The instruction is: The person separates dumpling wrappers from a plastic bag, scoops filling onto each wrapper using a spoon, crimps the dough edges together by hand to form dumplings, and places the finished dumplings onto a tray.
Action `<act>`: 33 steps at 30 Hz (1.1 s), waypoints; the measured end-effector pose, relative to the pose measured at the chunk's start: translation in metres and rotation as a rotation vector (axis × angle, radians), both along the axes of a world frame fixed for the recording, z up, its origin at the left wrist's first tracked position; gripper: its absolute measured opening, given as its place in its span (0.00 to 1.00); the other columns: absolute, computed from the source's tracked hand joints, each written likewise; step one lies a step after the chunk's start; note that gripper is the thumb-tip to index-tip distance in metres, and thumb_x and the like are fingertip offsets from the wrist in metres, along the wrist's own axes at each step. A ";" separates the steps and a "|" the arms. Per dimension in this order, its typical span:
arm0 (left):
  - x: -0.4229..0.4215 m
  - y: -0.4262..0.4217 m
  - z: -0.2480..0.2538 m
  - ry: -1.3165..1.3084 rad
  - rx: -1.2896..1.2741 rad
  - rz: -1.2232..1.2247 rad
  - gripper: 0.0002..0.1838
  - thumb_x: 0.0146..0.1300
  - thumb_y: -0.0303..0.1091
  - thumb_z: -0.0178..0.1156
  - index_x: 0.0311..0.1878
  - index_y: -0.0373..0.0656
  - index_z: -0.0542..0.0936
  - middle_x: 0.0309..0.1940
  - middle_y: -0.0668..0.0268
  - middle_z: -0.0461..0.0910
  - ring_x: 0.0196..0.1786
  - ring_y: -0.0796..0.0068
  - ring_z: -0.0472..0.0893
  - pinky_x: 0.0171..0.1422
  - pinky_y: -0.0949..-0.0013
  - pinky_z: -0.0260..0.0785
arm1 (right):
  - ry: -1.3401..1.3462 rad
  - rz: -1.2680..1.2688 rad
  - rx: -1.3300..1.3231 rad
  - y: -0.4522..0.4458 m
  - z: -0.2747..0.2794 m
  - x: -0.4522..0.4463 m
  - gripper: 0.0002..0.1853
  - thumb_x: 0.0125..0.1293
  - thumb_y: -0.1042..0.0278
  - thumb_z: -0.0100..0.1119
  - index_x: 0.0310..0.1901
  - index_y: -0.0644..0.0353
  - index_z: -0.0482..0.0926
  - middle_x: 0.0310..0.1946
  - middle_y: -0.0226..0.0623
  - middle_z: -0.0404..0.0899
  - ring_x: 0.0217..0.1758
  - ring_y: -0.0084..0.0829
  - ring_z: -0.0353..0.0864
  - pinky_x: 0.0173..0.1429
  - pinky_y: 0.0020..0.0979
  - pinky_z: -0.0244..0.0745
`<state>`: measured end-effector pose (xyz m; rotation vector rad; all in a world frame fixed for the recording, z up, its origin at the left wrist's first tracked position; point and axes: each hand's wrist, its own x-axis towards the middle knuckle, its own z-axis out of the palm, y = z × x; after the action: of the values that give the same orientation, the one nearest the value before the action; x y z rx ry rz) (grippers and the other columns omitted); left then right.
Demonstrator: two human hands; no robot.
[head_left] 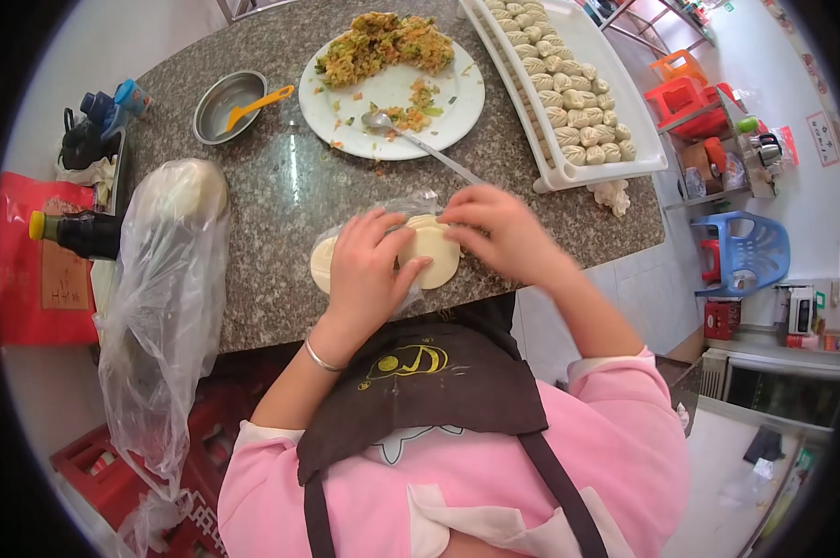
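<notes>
Several round, pale dumpling wrappers (439,260) lie in an overlapping stack at the table's near edge, on a clear plastic bag (411,202). My left hand (366,265) is curled over the stack's left side, its thumb pressing on the top wrapper. More wrapper (321,265) shows beyond that hand's outer edge. At the stack's upper right edge, my right hand (502,231) pinches the rim between thumb and fingers. Just above my right hand, a metal spoon (420,144) rests with its bowl in chopped filling (383,51) on a white plate (327,130).
A white tray (555,181) of pleated dumplings (569,102) stands at the right. On the left are a metal bowl (206,121) with an orange spatula (257,107), a plastic-wrapped bundle (173,242) overhanging the edge, and a dark bottle (80,234). A blue chair (750,251) stands farther right.
</notes>
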<state>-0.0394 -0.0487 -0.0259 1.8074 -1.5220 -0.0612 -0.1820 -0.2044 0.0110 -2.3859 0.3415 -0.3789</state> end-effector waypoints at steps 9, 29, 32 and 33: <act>-0.003 0.000 -0.005 0.059 -0.064 -0.038 0.15 0.48 0.34 0.70 0.37 0.38 0.79 0.39 0.59 0.80 0.49 0.55 0.77 0.55 0.55 0.67 | -0.195 -0.262 -0.190 0.033 -0.039 -0.004 0.05 0.52 0.70 0.67 0.32 0.56 0.82 0.36 0.31 0.78 0.42 0.32 0.77 0.50 0.33 0.64; -0.016 0.005 -0.005 0.037 -0.064 -0.032 0.15 0.45 0.34 0.71 0.34 0.41 0.78 0.37 0.63 0.76 0.44 0.60 0.75 0.50 0.59 0.64 | -0.127 -0.272 -0.051 0.039 -0.031 -0.004 0.08 0.54 0.69 0.66 0.33 0.59 0.77 0.31 0.35 0.76 0.35 0.36 0.78 0.42 0.36 0.67; -0.020 0.008 -0.002 0.047 -0.032 -0.042 0.15 0.43 0.33 0.72 0.32 0.42 0.77 0.37 0.64 0.75 0.44 0.60 0.74 0.50 0.58 0.63 | -0.069 -0.286 0.042 0.036 -0.030 -0.008 0.09 0.54 0.71 0.65 0.35 0.61 0.77 0.29 0.36 0.76 0.32 0.36 0.78 0.38 0.34 0.70; -0.021 0.008 0.001 0.084 -0.015 -0.036 0.15 0.42 0.32 0.72 0.32 0.42 0.77 0.37 0.64 0.74 0.44 0.60 0.74 0.51 0.58 0.63 | -0.021 -0.256 0.008 0.035 -0.029 -0.009 0.09 0.54 0.72 0.65 0.36 0.63 0.77 0.29 0.37 0.77 0.31 0.35 0.79 0.37 0.32 0.71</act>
<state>-0.0605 -0.0405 -0.0244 1.7439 -1.4916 -0.1408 -0.1910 -0.1693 -0.0181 -2.3340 0.6404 -0.5179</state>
